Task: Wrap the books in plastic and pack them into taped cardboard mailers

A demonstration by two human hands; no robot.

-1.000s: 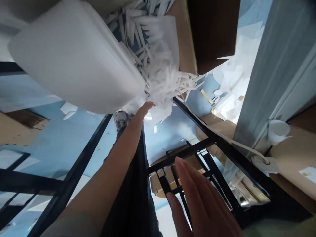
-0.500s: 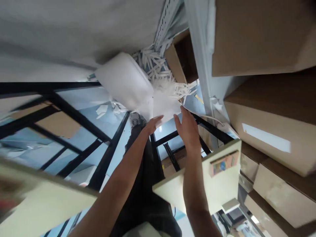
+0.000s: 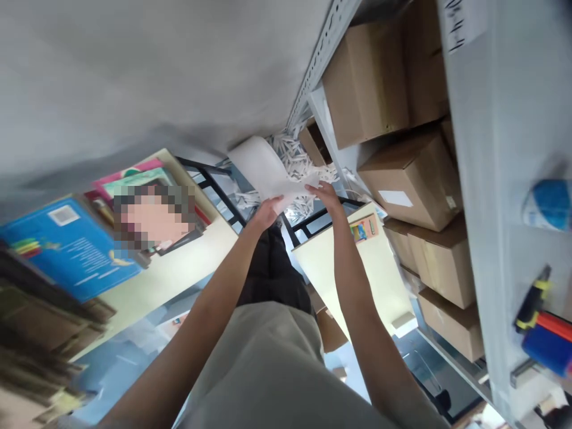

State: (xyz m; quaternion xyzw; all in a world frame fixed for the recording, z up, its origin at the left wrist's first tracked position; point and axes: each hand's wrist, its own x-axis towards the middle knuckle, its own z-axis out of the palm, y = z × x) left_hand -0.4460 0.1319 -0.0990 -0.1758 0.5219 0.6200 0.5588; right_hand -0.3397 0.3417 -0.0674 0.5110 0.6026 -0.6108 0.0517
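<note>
A large white roll of what looks like thin foam sheet (image 3: 259,164) stands low at the far end of the gap, its loose end (image 3: 292,190) stretched toward me. My left hand (image 3: 268,213) is closed on the left edge of that loose end. With fingers pinched, my right hand (image 3: 325,193) grips its right corner. The sheet spans the space between both hands. Behind it, many white strips (image 3: 295,155) lie heaped on the floor.
On the left, a cream tabletop (image 3: 179,262) bears books, including a blue one (image 3: 75,247), near stacked flat cardboard (image 3: 44,333). Another cream table (image 3: 357,268) is under my right arm. Metal shelving (image 3: 473,179) with cardboard boxes (image 3: 415,179) lines the right; a grey wall (image 3: 179,65) rises ahead.
My view has drawn back and shows more of both tables and the shelves. Both hands have come up with the sheet's end, and the right fingers have closed on its corner.
</note>
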